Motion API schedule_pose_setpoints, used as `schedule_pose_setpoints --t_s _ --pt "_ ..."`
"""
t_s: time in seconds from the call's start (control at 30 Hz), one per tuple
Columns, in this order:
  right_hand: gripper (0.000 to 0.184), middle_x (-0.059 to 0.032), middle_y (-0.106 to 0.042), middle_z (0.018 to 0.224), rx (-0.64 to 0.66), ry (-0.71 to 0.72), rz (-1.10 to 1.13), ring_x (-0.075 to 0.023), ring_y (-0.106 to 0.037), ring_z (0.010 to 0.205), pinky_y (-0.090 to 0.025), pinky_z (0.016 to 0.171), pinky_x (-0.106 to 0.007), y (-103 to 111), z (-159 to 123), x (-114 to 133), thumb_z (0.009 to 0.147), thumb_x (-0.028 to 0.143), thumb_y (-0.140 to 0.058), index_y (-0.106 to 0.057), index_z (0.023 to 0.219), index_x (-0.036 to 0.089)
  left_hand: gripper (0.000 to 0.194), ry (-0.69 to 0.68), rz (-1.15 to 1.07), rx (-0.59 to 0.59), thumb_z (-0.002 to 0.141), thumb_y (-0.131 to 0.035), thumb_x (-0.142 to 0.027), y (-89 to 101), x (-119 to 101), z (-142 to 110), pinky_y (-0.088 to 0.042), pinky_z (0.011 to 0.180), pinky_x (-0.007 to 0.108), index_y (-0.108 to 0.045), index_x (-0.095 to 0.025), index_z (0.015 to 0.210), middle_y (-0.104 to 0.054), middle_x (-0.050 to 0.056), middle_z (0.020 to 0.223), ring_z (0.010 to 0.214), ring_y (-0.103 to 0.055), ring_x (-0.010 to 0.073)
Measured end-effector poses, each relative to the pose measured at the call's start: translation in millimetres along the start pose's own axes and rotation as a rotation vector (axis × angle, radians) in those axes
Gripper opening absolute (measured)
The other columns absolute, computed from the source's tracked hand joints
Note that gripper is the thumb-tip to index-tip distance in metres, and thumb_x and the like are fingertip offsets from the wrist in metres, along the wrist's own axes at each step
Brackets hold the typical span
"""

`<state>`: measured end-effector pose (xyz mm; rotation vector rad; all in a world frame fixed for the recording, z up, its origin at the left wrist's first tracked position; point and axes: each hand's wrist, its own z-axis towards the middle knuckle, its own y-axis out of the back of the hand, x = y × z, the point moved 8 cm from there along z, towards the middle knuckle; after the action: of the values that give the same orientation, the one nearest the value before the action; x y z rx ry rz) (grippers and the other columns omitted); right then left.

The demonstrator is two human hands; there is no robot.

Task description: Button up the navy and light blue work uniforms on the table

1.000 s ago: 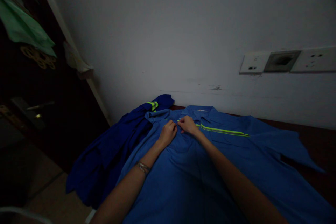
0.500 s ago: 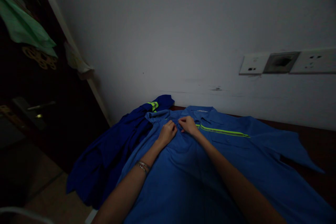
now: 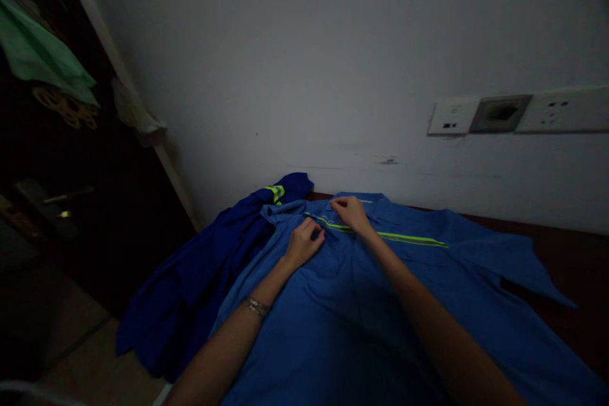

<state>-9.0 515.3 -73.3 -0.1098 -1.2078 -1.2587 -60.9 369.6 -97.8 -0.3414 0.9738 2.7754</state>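
Observation:
A light blue work shirt (image 3: 304, 330) with a yellow-green reflective stripe (image 3: 413, 240) across its chest lies spread out, collar toward the wall. My left hand (image 3: 303, 242) is on the left chest of the shirt, just below the stripe. Its fingers are curled, thumb and forefinger close together at the cloth around the pocket. Higher up, by the collar, my right hand (image 3: 352, 214) is closed in a pinch; what sits between its fingertips is too small to make out. Some small light lettering shows above the stripe between the hands.
A dark blue garment (image 3: 204, 273) with a reflective band lies to the left, partly under the shirt. Behind is a white wall (image 3: 285, 76) with sockets (image 3: 450, 117) at right. A dark door (image 3: 114, 190) with a handle and a hanging green cloth (image 3: 42, 44) stands at left.
My right hand has moved up toward the collar, away from my left hand, uncovering more of the stripe. My left hand has stayed nearly in place, its grip a little looser.

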Motion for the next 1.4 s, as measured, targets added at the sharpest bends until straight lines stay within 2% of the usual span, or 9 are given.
schedule_pose_setpoints --t_s 0.13,0.27,0.37,0.6,0.77,0.93,1.17,1.27,1.4 --pt "0.031 -0.0051 -0.066 0.067 -0.067 0.047 0.031 -0.0128 -0.058 0.053 -0.043 0.048 -0.019 41.2 2.3 30.5 0.077 0.031 -0.046 -0.069 0.076 0.011 0.014 -0.112 0.001 0.015 0.082 -0.047 -0.025 -3.4 -28.2 -1.2 -0.044 0.065 0.022 -0.056 -0.016 0.076 -0.056 0.004 0.075 0.073 -0.054 0.0127" --pt "0.028 -0.0057 -0.067 0.072 -0.163 0.144 0.026 -0.0124 -0.059 0.06 -0.043 0.05 -0.018 94.7 -5.3 65.8 0.076 0.031 -0.047 -0.068 0.079 0.011 0.016 -0.197 0.015 0.083 0.083 -0.045 -0.025 -11.2 -45.2 -4.9 -0.043 0.063 0.022 -0.057 -0.016 0.078 -0.057 0.005 0.074 0.071 -0.055 0.0125" --pt "0.027 -0.0059 -0.066 0.07 -0.133 0.09 -0.032 -0.0115 -0.059 0.059 -0.042 0.048 -0.016 117.2 -12.2 55.5 0.075 0.027 -0.048 -0.067 0.082 0.01 0.017 -0.212 0.004 0.122 0.084 -0.044 -0.025 -14.6 -46.9 -6.4 -0.043 0.063 0.021 -0.057 -0.015 0.078 -0.057 0.005 0.075 0.07 -0.055 0.012" --pt "0.02 -0.0037 -0.064 0.062 0.166 -0.232 -0.386 -0.0098 -0.055 0.048 -0.038 0.042 -0.015 128.0 -51.6 -63.2 0.066 0.012 -0.051 -0.067 0.078 0.008 0.017 -0.178 -0.057 0.119 0.083 -0.045 -0.024 -14.0 -43.7 -6.1 -0.042 0.066 0.021 -0.058 -0.015 0.078 -0.057 0.004 0.075 0.072 -0.054 0.0121" --pt "0.015 -0.0027 -0.061 0.059 0.229 -0.444 -0.314 -0.0094 -0.054 0.045 -0.038 0.039 -0.015 132.7 -95.4 -112.5 0.066 0.011 -0.05 -0.064 0.072 0.009 0.019 -0.043 -0.158 0.052 0.081 -0.046 -0.025 -14.1 -41.3 0.8 -0.04 0.063 0.021 -0.059 -0.015 0.071 -0.056 0.003 0.069 0.066 -0.052 0.0112" --pt "0.008 -0.0026 -0.06 0.057 0.224 -0.542 -0.189 -0.0069 -0.052 0.043 -0.04 0.039 -0.013 129.3 -111.7 -124.7 0.066 0.011 -0.051 -0.059 0.066 0.01 0.02 0.216 -0.238 0.111 0.075 -0.05 -0.027 -33.2 -40.6 12.5 -0.038 0.058 0.02 -0.062 -0.014 0.065 -0.058 0.002 0.063 0.058 -0.049 0.0106" --pt "0.007 -0.0022 -0.061 0.056 0.274 -0.566 -0.121 -0.0071 -0.052 0.042 -0.042 0.04 -0.015 122.9 -111.4 -125.5 0.068 0.01 -0.05 -0.056 0.067 0.011 0.019 0.571 -0.415 0.393 0.071 -0.052 -0.024 -103.0 -47.6 19.3 -0.034 0.042 0.018 -0.065 -0.011 0.077 -0.054 -0.002 0.047 0.039 -0.045 0.008" --pt "0.009 -0.0018 -0.06 0.053 0.312 -0.587 -0.091 -0.0072 -0.051 0.039 -0.043 0.04 -0.016 118.0 -112.2 -125.2 0.07 0.01 -0.048 -0.056 0.066 0.011 0.018 0.661 -0.405 0.526 0.073 -0.05 -0.022 -132.0 -54.7 20.5 -0.029 0.035 0.017 -0.063 -0.01 0.072 -0.045 -0.005 0.038 0.029 -0.038 0.0066" --pt "0.013 -0.0028 -0.059 0.05 0.337 -0.607 -0.081 -0.0088 -0.052 0.037 -0.044 0.04 -0.018 114.5 -111.7 -124.7 0.071 0.01 -0.048 -0.055 0.06 0.01 0.016 0.72 -0.357 0.549 0.072 -0.051 -0.018 -150.0 -55.8 23.0 -0.028 0.033 0.016 -0.06 -0.01 0.063 -0.044 -0.005 0.035 0.026 -0.037 0.0055"
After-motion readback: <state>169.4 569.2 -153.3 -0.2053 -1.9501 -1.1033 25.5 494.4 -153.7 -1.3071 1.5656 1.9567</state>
